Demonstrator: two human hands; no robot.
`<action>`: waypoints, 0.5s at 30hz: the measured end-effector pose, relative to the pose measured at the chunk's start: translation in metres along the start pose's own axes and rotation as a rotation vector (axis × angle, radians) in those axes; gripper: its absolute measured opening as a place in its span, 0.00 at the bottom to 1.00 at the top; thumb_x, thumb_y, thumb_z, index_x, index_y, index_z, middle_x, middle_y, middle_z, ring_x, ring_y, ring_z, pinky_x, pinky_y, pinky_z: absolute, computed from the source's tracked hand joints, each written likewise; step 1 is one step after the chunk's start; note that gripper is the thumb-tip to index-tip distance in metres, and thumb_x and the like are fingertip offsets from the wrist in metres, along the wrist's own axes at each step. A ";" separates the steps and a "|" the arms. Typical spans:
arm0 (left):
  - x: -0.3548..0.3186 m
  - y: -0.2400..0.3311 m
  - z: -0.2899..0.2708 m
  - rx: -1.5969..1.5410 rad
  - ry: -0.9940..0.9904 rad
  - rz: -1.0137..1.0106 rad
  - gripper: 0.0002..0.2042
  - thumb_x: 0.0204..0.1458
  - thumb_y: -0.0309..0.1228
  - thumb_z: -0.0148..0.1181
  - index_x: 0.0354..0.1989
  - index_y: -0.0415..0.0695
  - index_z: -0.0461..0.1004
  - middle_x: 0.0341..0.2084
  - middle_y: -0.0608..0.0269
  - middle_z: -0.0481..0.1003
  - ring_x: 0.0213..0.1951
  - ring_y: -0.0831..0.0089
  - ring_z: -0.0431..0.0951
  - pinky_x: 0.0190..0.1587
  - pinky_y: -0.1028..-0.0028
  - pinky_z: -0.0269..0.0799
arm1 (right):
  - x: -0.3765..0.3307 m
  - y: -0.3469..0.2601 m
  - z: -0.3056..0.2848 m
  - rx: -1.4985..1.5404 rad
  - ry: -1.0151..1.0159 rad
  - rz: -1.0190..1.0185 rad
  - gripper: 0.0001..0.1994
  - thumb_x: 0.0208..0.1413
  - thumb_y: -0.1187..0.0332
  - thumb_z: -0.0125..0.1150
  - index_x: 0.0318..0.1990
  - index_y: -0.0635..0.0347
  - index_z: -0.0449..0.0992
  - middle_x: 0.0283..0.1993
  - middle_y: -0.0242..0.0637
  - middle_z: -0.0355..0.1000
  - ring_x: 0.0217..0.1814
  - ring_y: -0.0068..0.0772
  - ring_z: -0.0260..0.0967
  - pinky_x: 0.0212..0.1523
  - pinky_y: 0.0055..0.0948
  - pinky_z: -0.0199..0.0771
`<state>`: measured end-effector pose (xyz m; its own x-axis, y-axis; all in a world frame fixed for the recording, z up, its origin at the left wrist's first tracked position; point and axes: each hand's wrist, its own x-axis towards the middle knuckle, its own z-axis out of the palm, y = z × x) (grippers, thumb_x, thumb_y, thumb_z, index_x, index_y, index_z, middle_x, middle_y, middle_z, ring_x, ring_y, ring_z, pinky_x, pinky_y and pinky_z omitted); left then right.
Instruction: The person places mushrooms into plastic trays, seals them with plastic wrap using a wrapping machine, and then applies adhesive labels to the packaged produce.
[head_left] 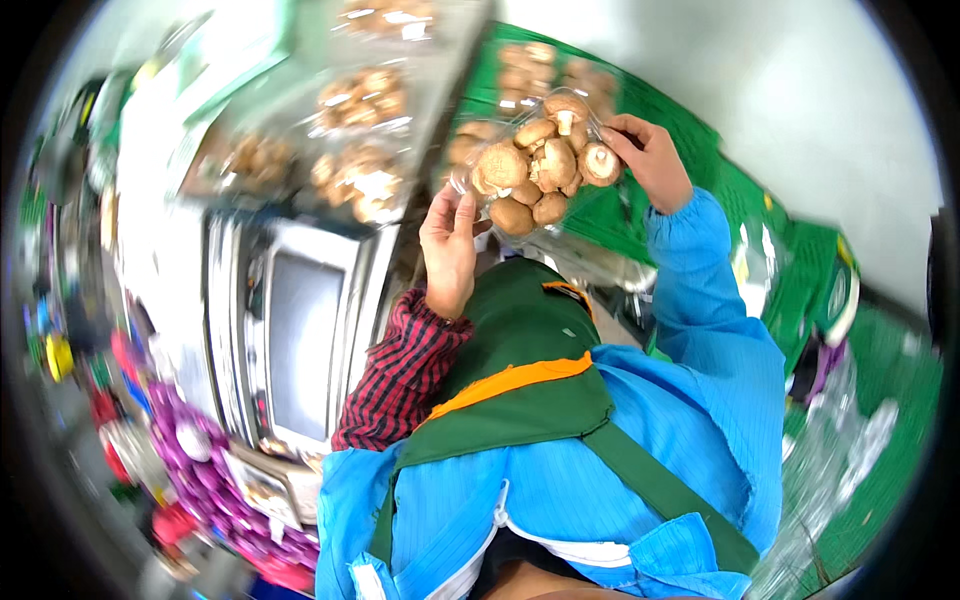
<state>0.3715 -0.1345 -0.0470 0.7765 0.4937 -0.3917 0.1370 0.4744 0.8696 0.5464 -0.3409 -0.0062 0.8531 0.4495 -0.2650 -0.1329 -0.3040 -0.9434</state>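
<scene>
Gripping opposite ends of a clear mushroom pack (540, 165) at upper centre, the left hand (450, 245) and right hand (650, 155) keep it level and lifted. More wrapped mushroom packs (360, 100) lie on the grey counter (450, 60) at upper left.

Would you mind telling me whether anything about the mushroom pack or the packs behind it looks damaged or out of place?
Nothing stands out. The clear mushroom pack sits between the left hand and right hand, its brown mushrooms all inside. The wrapped packs on the steel surface beyond look intact, though blurred.
</scene>
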 end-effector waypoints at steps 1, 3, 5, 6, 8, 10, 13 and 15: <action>-0.003 0.014 -0.029 -0.035 0.040 0.038 0.14 0.61 0.32 0.53 0.53 0.43 0.71 0.34 0.74 0.72 0.35 0.84 0.71 0.37 0.79 0.73 | 0.011 -0.015 0.032 -0.002 -0.054 -0.051 0.11 0.57 0.68 0.59 0.40 0.69 0.76 0.36 0.32 0.74 0.38 0.19 0.68 0.40 0.23 0.70; -0.019 0.056 -0.077 -0.062 0.185 0.112 0.15 0.61 0.31 0.53 0.55 0.43 0.69 0.34 0.73 0.72 0.34 0.84 0.70 0.37 0.78 0.73 | 0.032 -0.043 0.103 0.007 -0.160 -0.161 0.09 0.58 0.70 0.58 0.40 0.68 0.76 0.35 0.31 0.74 0.37 0.19 0.68 0.40 0.23 0.70; -0.037 0.082 -0.137 -0.125 0.290 0.219 0.15 0.60 0.30 0.55 0.54 0.40 0.70 0.39 0.69 0.73 0.38 0.81 0.72 0.40 0.76 0.73 | 0.050 -0.073 0.180 0.023 -0.316 -0.214 0.09 0.58 0.70 0.58 0.40 0.68 0.76 0.36 0.32 0.74 0.37 0.20 0.69 0.40 0.23 0.70; -0.049 0.100 -0.164 -0.144 0.367 0.275 0.16 0.59 0.29 0.55 0.54 0.38 0.69 0.41 0.67 0.74 0.41 0.78 0.73 0.42 0.73 0.75 | 0.054 -0.088 0.222 0.029 -0.388 -0.236 0.09 0.58 0.71 0.58 0.40 0.68 0.76 0.36 0.33 0.75 0.38 0.21 0.69 0.41 0.23 0.70; -0.075 0.124 -0.219 -0.137 0.476 0.372 0.16 0.59 0.27 0.54 0.55 0.37 0.69 0.45 0.64 0.74 0.44 0.77 0.74 0.44 0.73 0.74 | 0.058 -0.104 0.300 -0.019 -0.469 -0.398 0.09 0.57 0.71 0.58 0.40 0.68 0.76 0.36 0.36 0.76 0.38 0.23 0.70 0.42 0.25 0.70; -0.098 0.139 -0.278 -0.097 0.588 0.413 0.17 0.59 0.27 0.54 0.57 0.36 0.67 0.46 0.63 0.74 0.44 0.76 0.74 0.45 0.73 0.73 | 0.055 -0.124 0.377 -0.044 -0.646 -0.375 0.10 0.56 0.69 0.59 0.40 0.69 0.76 0.36 0.37 0.76 0.39 0.25 0.71 0.42 0.25 0.70; -0.126 0.174 -0.368 0.003 0.705 0.421 0.18 0.58 0.25 0.54 0.57 0.35 0.67 0.49 0.60 0.73 0.45 0.76 0.74 0.47 0.75 0.71 | 0.044 -0.142 0.491 -0.024 -0.791 -0.410 0.11 0.56 0.69 0.59 0.40 0.70 0.76 0.36 0.38 0.76 0.39 0.24 0.71 0.41 0.25 0.70; -0.127 0.193 -0.417 0.029 0.762 0.503 0.18 0.56 0.24 0.57 0.55 0.33 0.68 0.34 0.69 0.71 0.36 0.80 0.72 0.41 0.80 0.70 | 0.042 -0.151 0.549 -0.005 -0.873 -0.252 0.11 0.55 0.69 0.60 0.39 0.70 0.76 0.36 0.39 0.76 0.37 0.25 0.70 0.39 0.26 0.69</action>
<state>0.0426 0.1984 0.0455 0.1337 0.9899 -0.0480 -0.0839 0.0596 0.9947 0.3254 0.1855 0.0153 0.1708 0.9792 -0.1096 0.0101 -0.1129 -0.9936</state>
